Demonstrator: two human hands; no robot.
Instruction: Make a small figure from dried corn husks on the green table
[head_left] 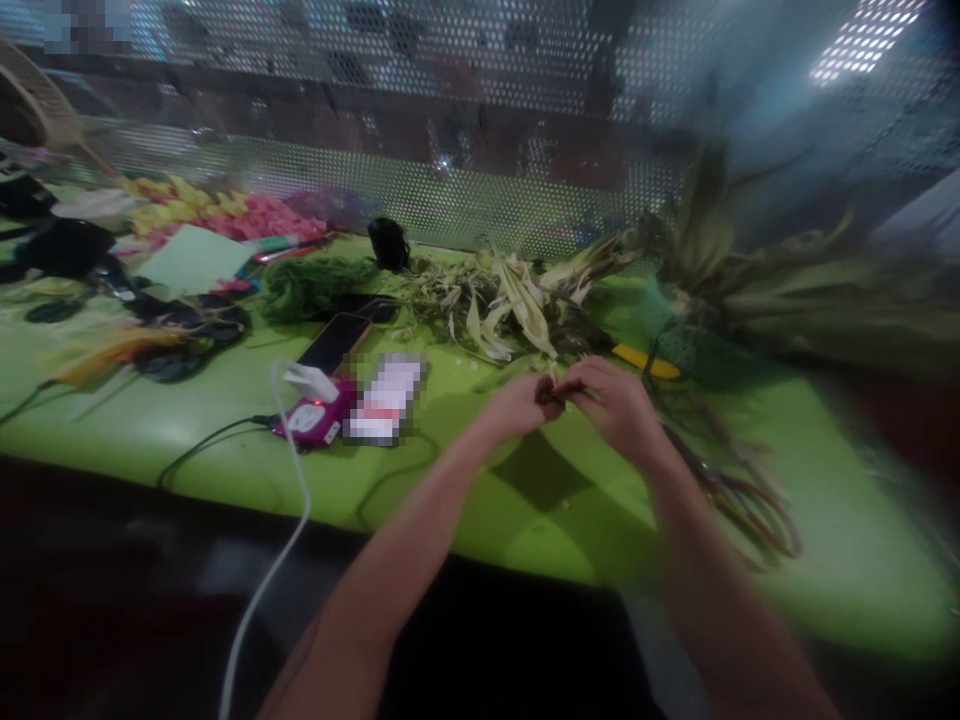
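My left hand (pixel 525 402) and my right hand (pixel 611 398) meet above the table's front half, fingertips pinched together. Between them a small pale strip (pixel 553 375) sticks up, resembling a bit of dried leaf; the fingers cover most of it. Just beyond the hands lies a loose heap of dried, pale yellow-green leaves (pixel 517 305). Right of my right hand, a yellow-handled tool (pixel 646 362) rests partly under the heap. Closer to my right forearm are scissors (pixel 761 520) with looped handles, blurred.
A purple power strip (pixel 319 418) with a white cable stands left, beside a lit phone (pixel 386 400) and a dark phone (pixel 335 343). Green netting (pixel 315 285) and pink ribbon (pixel 274 215) lie behind. A big leaf bundle (pixel 705 270) stands right, before a perforated metal screen (pixel 487 170).
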